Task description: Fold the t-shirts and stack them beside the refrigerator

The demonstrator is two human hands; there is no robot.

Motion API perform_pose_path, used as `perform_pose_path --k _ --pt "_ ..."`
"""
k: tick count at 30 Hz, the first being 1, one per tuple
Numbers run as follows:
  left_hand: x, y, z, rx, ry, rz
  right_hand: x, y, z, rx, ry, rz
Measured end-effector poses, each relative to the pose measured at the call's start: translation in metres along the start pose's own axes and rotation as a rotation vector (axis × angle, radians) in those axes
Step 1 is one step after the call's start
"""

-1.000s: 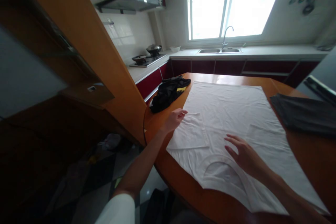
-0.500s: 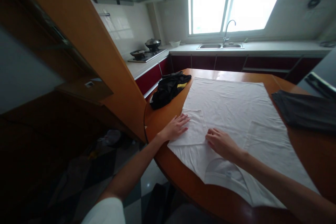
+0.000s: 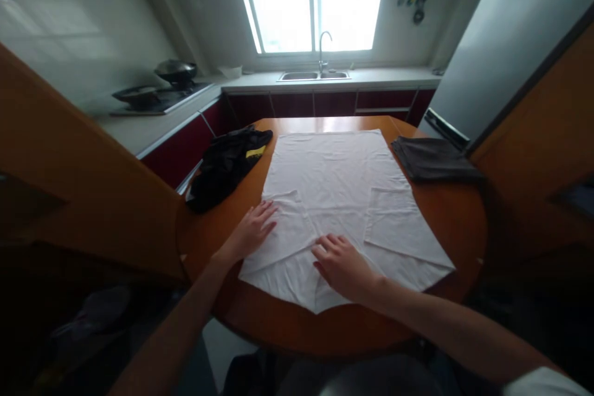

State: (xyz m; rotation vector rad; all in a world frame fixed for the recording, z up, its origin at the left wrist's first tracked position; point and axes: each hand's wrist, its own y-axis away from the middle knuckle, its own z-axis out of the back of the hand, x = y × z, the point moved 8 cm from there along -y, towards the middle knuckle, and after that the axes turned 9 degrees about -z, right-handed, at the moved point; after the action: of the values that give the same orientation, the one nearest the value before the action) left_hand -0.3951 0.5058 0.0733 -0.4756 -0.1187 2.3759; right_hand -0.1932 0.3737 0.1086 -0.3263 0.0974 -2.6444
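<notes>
The left hand (image 3: 250, 232) lies flat, palm down, its fingers (image 3: 268, 209) spread and straight, resting on the left folded-in sleeve of the shirt (image 3: 334, 185) at its edge; it grips nothing. The right hand (image 3: 341, 263) is also flat and open, fingers (image 3: 331, 242) slightly apart, pressing on the cloth near the collar end, close to the table's near edge. Neither hand pinches the fabric.

The shirt is white, thin and soft, with faint creases, spread flat in the middle of the table (image 3: 445, 223), both sleeves folded inward over the body. The table is round, of smooth, glossy orange-brown wood.

To the left of the shirt a crumpled black garment (image 3: 225, 164) with a small yellow patch lies in a loose heap. To the right, just beside the shirt's far corner, lies a dark grey cloth (image 3: 431, 159), folded flat and rectangular.
</notes>
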Motion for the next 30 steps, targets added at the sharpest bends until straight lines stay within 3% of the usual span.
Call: perform_pose_path --k 5,10,17,24,27,30 --pt "-0.038 -0.017 0.012 -0.093 0.126 -0.102 0.007 0.047 0.013 -0.007 -0.261 -0.098" --pt "-0.066 -0.009 0.002 -0.030 0.175 -0.138 -0.038 0.074 0.021 -0.141 -0.446 -0.284" --pt "-0.051 0.023 0.002 -0.124 0.120 -0.086 -0.135 0.116 0.041 -0.421 -0.455 -0.546" --pt "-0.008 0.052 0.046 -0.309 0.128 0.120 -0.238 0.173 0.104 -0.837 -0.318 -0.831" --pt "0.003 0.060 0.057 -0.340 0.076 0.150 -0.260 0.184 0.117 -0.894 -0.295 -0.851" --pt "0.000 0.072 0.060 -0.351 0.038 0.172 -0.263 0.184 0.115 -0.862 -0.311 -0.854"
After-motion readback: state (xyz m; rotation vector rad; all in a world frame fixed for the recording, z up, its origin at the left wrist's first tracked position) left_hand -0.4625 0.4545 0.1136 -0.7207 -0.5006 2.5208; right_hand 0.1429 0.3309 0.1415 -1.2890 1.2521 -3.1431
